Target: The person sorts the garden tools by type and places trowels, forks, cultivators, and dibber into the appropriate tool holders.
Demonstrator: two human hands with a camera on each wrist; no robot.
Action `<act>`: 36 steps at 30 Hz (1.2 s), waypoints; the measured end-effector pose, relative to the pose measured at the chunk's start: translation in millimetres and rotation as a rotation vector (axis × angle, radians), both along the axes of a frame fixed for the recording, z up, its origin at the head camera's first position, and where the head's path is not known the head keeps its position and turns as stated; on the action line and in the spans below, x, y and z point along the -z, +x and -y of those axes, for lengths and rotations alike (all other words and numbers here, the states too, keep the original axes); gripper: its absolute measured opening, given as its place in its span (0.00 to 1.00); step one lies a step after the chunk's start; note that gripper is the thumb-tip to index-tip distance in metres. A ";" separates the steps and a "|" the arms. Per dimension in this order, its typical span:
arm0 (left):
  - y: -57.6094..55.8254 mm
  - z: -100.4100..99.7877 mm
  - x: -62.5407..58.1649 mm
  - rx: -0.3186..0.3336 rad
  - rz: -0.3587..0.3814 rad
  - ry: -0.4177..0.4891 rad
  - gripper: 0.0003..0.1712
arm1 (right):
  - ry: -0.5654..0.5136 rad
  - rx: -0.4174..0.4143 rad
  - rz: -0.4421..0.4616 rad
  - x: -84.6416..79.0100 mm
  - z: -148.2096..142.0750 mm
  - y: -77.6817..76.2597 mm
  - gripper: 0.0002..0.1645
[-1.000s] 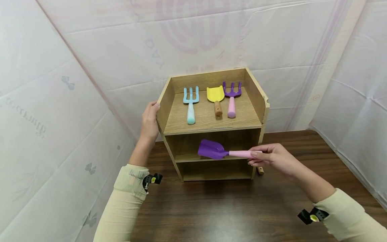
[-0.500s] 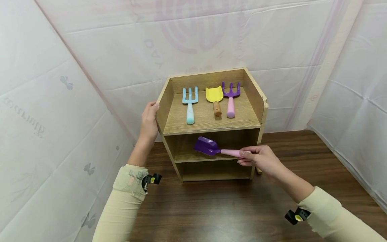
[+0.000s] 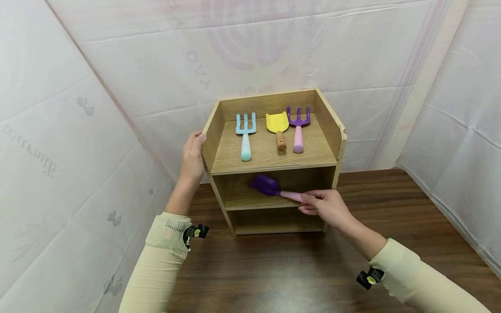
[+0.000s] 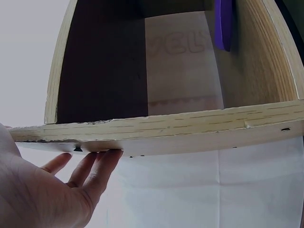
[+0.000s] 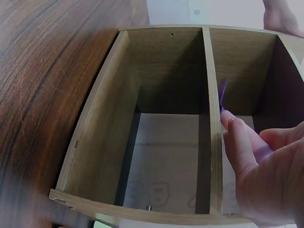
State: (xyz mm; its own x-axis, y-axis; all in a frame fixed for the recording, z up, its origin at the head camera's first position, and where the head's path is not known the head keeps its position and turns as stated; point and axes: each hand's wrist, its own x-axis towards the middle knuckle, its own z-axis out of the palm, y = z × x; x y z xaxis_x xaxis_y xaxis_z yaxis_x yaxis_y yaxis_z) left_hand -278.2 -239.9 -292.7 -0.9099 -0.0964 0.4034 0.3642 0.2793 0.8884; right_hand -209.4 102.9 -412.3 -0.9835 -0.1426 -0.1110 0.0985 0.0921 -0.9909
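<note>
My right hand [image 3: 325,208] pinches the pink handle of a purple toy trowel [image 3: 266,184], whose blade reaches into the middle compartment of a small wooden shelf [image 3: 274,166]. In the right wrist view the trowel's blade [image 5: 222,92] lies close to the divider board. My left hand [image 3: 193,158] grips the shelf's left side panel near its top front corner, thumb over the edge. Seen in the left wrist view, the fingers [image 4: 97,173] press on the panel's outer face. A light blue hand fork [image 3: 245,139], a yellow scoop [image 3: 277,124] and a purple hand fork [image 3: 298,134] lie on the top shelf.
The shelf stands on a dark wooden table [image 3: 274,278], close to a white sheet wall [image 3: 164,65] behind it. More white sheeting hangs at left and right. The bottom compartment [image 3: 278,221] sits under the trowel.
My right hand has moved left and inward, carrying the trowel from in front of the shelf into the middle compartment. The left hand has stayed at the side panel.
</note>
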 end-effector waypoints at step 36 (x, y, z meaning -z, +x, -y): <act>0.7 -0.2 -1.2 -0.014 0.006 -0.011 0.29 | -0.222 -0.379 0.140 8.8 42.7 -1.0 0.33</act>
State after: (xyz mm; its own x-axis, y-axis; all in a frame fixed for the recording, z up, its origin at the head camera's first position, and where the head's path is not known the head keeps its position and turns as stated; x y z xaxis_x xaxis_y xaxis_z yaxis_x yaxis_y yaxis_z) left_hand -277.5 -239.7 -291.5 -0.9108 -0.1047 0.3994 0.3553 0.2944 0.8872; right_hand -210.4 60.3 -421.1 -0.8354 -0.5242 -0.1651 0.2328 -0.0654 -0.9703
